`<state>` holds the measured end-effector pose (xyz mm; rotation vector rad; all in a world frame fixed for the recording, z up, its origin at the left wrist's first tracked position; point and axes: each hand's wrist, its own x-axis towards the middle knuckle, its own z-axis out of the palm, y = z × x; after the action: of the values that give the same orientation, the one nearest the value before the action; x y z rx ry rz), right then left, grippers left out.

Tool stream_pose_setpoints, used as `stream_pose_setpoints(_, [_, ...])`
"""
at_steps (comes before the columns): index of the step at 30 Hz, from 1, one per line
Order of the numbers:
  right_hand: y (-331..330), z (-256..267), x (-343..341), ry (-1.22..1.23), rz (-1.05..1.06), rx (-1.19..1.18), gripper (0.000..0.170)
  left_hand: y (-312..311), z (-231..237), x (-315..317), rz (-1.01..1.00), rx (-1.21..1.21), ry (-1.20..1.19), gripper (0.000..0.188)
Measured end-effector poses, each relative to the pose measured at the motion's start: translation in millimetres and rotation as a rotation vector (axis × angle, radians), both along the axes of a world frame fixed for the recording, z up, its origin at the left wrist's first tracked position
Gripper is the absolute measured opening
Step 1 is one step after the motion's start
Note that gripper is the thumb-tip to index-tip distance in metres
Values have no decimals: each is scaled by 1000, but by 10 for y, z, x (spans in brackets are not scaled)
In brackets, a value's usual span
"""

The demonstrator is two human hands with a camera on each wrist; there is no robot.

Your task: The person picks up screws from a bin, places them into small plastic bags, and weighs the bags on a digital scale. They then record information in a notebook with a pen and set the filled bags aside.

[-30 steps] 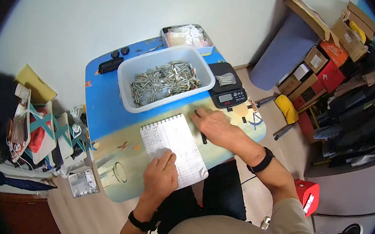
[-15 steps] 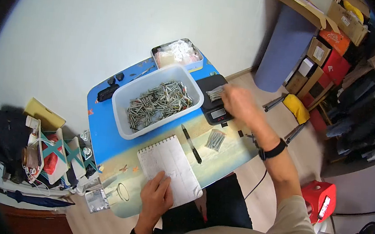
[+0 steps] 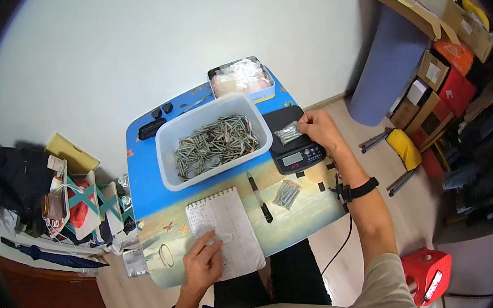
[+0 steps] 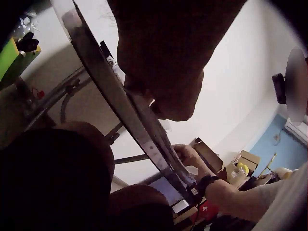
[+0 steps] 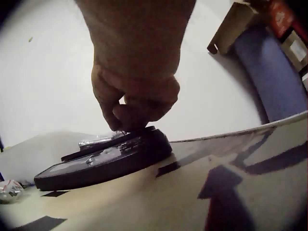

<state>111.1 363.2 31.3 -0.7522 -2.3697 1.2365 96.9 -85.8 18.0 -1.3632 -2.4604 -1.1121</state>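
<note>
At the right of the table, my right hand [image 3: 318, 128] pinches the end of a clear bag of screws [image 3: 287, 133], which lies on the black digital scale [image 3: 294, 158]. In the right wrist view the fingertips [image 5: 118, 126] come down right at the scale's platform. My left hand [image 3: 202, 264] rests with relaxed fingers on the lower left of a spiral notepad [image 3: 241, 236] with handwriting. A pen [image 3: 260, 198] lies beside the notepad, and a second bag of screws [image 3: 286, 194] lies right of the pen.
A translucent bin [image 3: 166, 152] full of loose screws stands left of the scale. Behind it is a tin [image 3: 270, 92] of small plastic bags. A black case [image 3: 151, 129] lies at the far left. Cardboard boxes and a red stool [image 3: 425, 269] stand on the right.
My right hand has left the pen and moved up and right to the bag on the scale, which it now pinches. The second bag has come into view. My left hand stays on the notepad.
</note>
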Motion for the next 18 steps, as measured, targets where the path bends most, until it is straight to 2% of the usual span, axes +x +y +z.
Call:
stream_pose_setpoints(3, [-92,82,10,133,33,-86,15,-4,114,71,49,68,-88,23])
stream_pose_setpoints(5, [-259,292,94,159,115,81,12,-15,238,136,88,102,-122,23])
stream_pose_setpoints(7, [-476,495,222,134,170,89,14,-26,330,220,114,212,-299,21])
stream_pose_setpoints(8, [-578,554,281,168,183,79,15,-32,345,259,139,228,-302,21])
stream_pose_setpoints(10, [-845,689,408,193,228,75,16,-47,375,356,129,290,-767,23])
stream_pose_setpoints(11, [-999,757,493,204,277,-25,13,-21,397,395,156,310,-774,23])
stream_pose_setpoints(12, [-1151,794,578,210,325,-127,11,30,421,422,92,412,-1035,24])
stream_pose_setpoints(13, [-1319,795,658,195,355,-126,11,59,427,464,17,518,-1292,27])
stream_pose_setpoints(14, [-1512,777,740,202,395,-203,7,76,393,513,39,538,-1297,27])
stream_pose_setpoints(16, [-1932,726,890,220,462,-301,3,93,309,580,-188,734,-1766,36])
stream_pose_setpoints(18, [-2366,549,1017,239,529,-326,3,24,277,671,-257,783,-1808,37])
